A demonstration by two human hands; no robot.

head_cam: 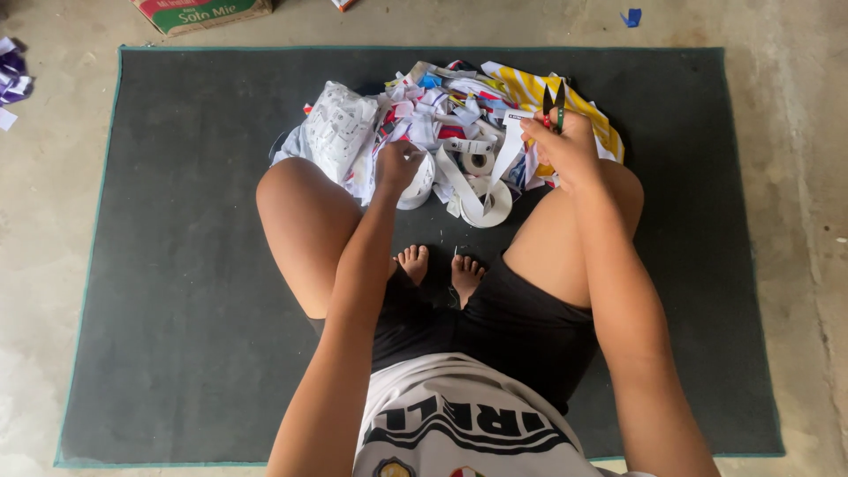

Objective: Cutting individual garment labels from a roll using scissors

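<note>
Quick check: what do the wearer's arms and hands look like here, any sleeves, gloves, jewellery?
Both arms are bare along their visible length, no sleeves. The left hand and right hand are ungloved; no rings, watch or bands are visible. Clothing in view: a white shirt with black lettering, and black shorts.

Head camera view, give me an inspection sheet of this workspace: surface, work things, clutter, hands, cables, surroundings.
Surface: dark grey mat with a green edge, laid on a concrete floor.
Job's things: pile of white label strips and coloured scraps; white tape rolls at its near edge; small thread snips.
Clutter: plastic bag of labels on the pile's left side.
Hands: left hand pinches a white roll; right hand holds the snips and a white strip.
Cables: nothing seen.
Surroundings: cardboard box beyond the mat; purple and white scraps at the left edge; blue scrap on the floor.
</note>
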